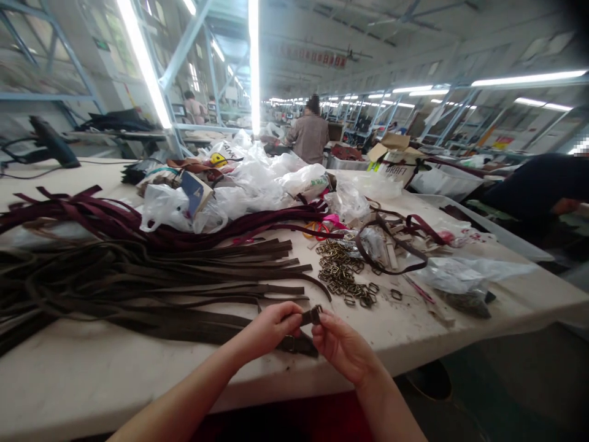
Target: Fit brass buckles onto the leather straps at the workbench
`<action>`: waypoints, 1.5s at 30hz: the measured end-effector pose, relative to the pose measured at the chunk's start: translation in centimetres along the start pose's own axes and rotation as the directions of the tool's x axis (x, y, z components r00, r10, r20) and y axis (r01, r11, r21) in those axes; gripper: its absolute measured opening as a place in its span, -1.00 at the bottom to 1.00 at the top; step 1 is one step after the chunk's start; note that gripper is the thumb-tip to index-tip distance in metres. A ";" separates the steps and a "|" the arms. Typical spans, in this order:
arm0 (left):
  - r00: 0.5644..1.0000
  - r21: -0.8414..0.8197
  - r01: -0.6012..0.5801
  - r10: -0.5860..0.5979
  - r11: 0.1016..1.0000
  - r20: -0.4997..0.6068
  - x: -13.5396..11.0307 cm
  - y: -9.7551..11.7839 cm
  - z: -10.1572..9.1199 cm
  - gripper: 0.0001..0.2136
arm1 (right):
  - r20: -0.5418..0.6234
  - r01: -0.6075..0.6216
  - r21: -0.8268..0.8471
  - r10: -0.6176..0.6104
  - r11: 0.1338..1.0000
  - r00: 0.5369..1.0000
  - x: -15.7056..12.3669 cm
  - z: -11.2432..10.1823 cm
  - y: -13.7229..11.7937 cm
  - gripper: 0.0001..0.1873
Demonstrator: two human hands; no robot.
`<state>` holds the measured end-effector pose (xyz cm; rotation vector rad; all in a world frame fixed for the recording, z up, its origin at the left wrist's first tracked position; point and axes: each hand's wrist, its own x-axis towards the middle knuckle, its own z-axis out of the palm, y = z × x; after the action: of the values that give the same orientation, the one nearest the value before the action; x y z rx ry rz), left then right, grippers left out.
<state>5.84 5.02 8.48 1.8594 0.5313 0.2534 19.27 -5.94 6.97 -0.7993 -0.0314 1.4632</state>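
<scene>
My left hand [271, 328] and my right hand [343, 347] meet at the near edge of the white table [92, 368]. Both pinch the end of a dark brown leather strap [311, 315], which carries a small metal buckle [289, 342] just below my left fingers. The strap runs back to the left into a big pile of dark brown straps [151, 282]. A heap of small brass square rings [343, 276] lies just beyond my hands.
Maroon straps [92, 215] lie behind the brown ones. Crumpled plastic bags [257, 184], orange-handled scissors [315, 230], a looped strap [391, 245] and cardboard boxes [396, 153] crowd the far table. A person [310, 135] stands with their back turned; another sits at right [538, 184].
</scene>
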 end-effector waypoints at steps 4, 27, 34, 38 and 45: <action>1.000 0.025 -0.023 0.023 0.999 0.011 -0.4 0.2 -0.2 -0.77 | 0.055 -0.156 0.031 0.154 0.987 0.987 0.0 -0.3 0.6 -0.75; 0.952 0.199 0.050 0.013 0.979 -0.305 -1.0 0.5 0.1 -0.91 | -0.078 0.150 -0.344 -0.188 0.927 0.979 1.3 1.9 3.8 -0.77; 0.907 0.441 0.088 0.111 0.893 -0.406 -1.0 0.1 0.6 -0.96 | -0.064 0.151 -0.290 -0.177 0.945 0.982 2.1 2.4 4.5 -0.82; 0.920 0.508 0.044 0.164 0.860 -0.357 -1.1 0.0 0.6 -0.95 | -0.093 0.157 -0.317 -0.196 0.935 0.976 2.1 2.2 4.5 -0.80; 0.974 0.339 -0.040 0.111 0.940 -0.195 -1.9 0.3 -0.4 -0.87 | -0.068 0.214 -0.607 -0.318 0.765 0.946 0.5 0.3 4.7 -0.66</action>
<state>4.01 4.40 9.04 2.2001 0.6818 0.4392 15.14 -5.83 4.68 -1.3705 -0.4838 1.1036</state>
